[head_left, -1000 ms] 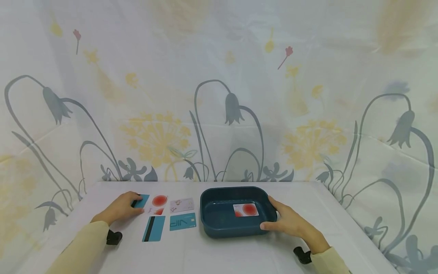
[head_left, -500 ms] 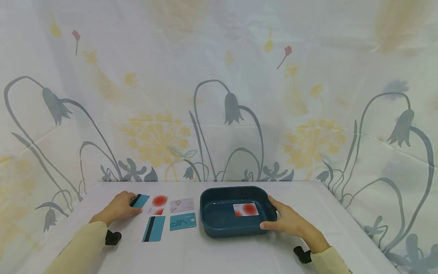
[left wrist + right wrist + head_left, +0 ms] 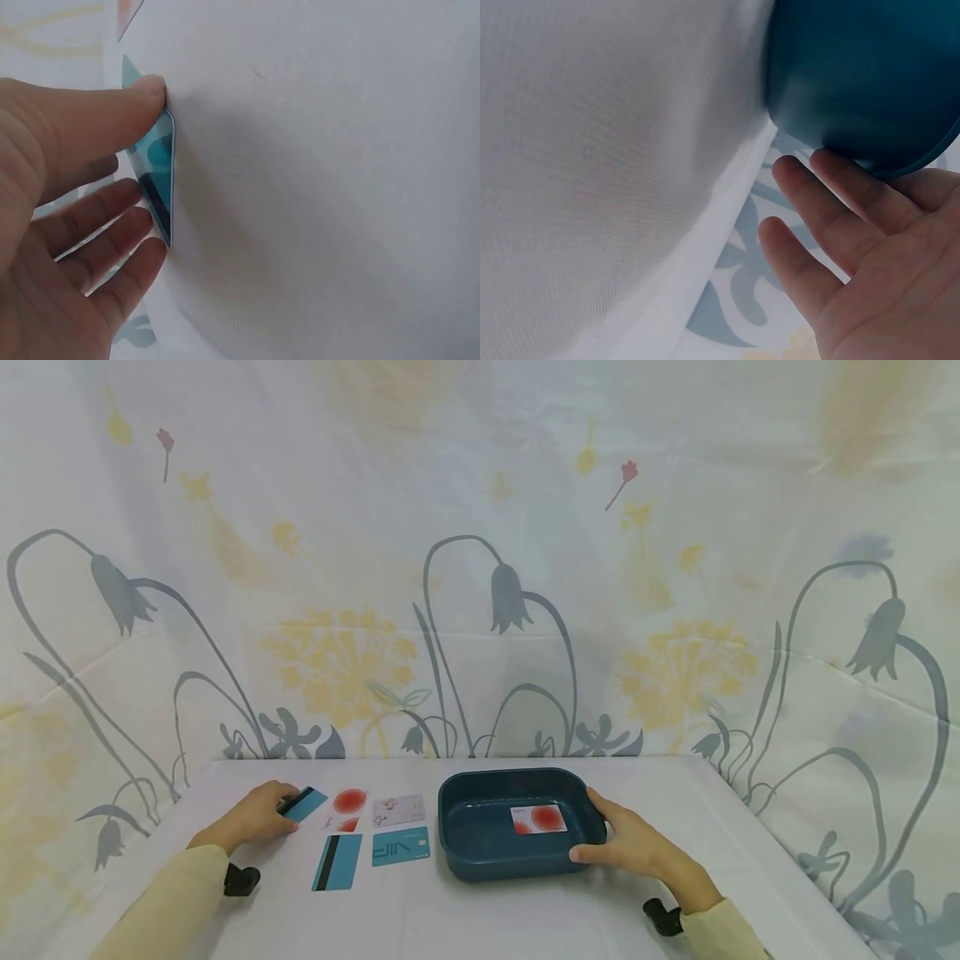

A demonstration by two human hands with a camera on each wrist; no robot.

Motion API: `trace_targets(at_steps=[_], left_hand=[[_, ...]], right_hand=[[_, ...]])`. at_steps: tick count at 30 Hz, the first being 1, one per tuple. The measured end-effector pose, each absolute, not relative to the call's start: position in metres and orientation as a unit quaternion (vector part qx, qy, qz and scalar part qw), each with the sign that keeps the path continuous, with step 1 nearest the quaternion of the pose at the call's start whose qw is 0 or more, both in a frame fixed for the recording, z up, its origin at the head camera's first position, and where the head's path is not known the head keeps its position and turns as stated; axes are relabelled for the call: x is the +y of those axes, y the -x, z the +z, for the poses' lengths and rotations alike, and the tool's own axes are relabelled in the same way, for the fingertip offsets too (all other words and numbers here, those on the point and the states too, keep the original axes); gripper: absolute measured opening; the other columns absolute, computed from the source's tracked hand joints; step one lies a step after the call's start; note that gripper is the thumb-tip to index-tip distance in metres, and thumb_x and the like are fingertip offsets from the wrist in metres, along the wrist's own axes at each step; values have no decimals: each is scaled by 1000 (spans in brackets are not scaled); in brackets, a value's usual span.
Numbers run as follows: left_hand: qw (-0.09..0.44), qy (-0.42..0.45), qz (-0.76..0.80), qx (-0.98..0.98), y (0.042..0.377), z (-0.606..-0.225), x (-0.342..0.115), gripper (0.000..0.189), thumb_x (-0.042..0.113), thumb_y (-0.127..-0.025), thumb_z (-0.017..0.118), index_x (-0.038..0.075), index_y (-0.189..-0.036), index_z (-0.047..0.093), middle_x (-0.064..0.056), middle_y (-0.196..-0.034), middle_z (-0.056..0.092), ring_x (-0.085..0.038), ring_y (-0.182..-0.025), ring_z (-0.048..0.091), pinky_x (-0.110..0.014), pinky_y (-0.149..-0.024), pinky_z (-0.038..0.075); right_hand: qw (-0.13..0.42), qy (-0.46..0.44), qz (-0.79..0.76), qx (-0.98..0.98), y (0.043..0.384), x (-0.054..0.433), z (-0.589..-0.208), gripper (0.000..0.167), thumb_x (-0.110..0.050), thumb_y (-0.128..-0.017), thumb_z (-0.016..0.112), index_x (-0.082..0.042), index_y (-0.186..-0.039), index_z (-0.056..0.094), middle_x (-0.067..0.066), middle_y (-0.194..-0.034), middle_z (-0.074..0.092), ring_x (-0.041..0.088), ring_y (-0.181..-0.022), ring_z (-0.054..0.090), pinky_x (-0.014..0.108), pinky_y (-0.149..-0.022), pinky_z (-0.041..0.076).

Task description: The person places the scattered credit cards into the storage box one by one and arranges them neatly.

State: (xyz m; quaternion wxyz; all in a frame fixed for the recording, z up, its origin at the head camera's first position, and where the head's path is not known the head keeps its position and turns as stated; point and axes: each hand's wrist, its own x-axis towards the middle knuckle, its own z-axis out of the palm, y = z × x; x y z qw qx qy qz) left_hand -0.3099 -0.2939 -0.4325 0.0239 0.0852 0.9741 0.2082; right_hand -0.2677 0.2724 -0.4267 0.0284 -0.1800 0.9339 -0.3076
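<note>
Between thumb and fingers, my left hand (image 3: 258,812) pinches a blue card (image 3: 305,804) with a black stripe, at the left of the table. In the left wrist view the card (image 3: 156,161) stands tilted, one edge close to the cloth; whether it touches is unclear. My right hand (image 3: 633,842) holds the right end of a dark blue plastic box (image 3: 487,866), thumb at the front and index finger farther back. Other fingers (image 3: 810,195) of that hand extend beside the wall in the right wrist view. Inside the box lies a white card with red circles (image 3: 538,819).
Between left hand and box lie a red-circle card (image 3: 347,808), a pale floral card (image 3: 398,810), a blue striped card (image 3: 337,862) and a blue VIP card (image 3: 401,846). A floral curtain (image 3: 480,568) hangs behind the white table (image 3: 420,918).
My left hand has drawn slightly left with the blue striped card, which is now tilted and shifted away from the red-circle card. The right hand and box stay in place.
</note>
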Motion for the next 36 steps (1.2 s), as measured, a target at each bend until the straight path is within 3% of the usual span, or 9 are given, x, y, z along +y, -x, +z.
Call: trace_targets(at_steps=[7, 16, 25, 36], left_hand=[[44, -50, 198, 978, 314, -426, -287, 62, 20, -77, 80, -17, -118, 53, -27, -105, 57, -36, -94, 56, -54, -87, 45], [55, -53, 203, 976, 314, -420, -283, 57, 11, -74, 79, -14, -118, 54, -26, -101, 60, -35, -93, 57, -54, -85, 46], [102, -10, 226, 969, 315, -416, -284, 55, 9, -71, 80, -13, -114, 53, -27, -102, 58, -34, -91, 57, -51, -81, 47], [78, -31, 236, 968, 312, -419, -284, 49, 8, -71, 78, -13, -109, 54, -23, -98, 59, -32, -89, 56, -50, -81, 47]], right_hand=[[25, 186, -309, 932, 267, 272, -427, 104, -50, -77, 73, 5, -148, 21, 21, -151, 30, 39, -137, 30, 57, -106, 27], [27, 185, -313, 931, 268, 272, -427, 104, -50, -77, 73, 4, -149, 20, 21, -151, 30, 39, -137, 30, 58, -106, 27], [27, 185, -312, 932, 268, 273, -428, 105, -51, -77, 73, 5, -148, 21, 21, -151, 30, 39, -137, 30, 57, -106, 26], [24, 189, -310, 931, 268, 273, -428, 104, -49, -78, 73, 4, -149, 20, 20, -151, 29, 38, -137, 30, 57, -106, 27]])
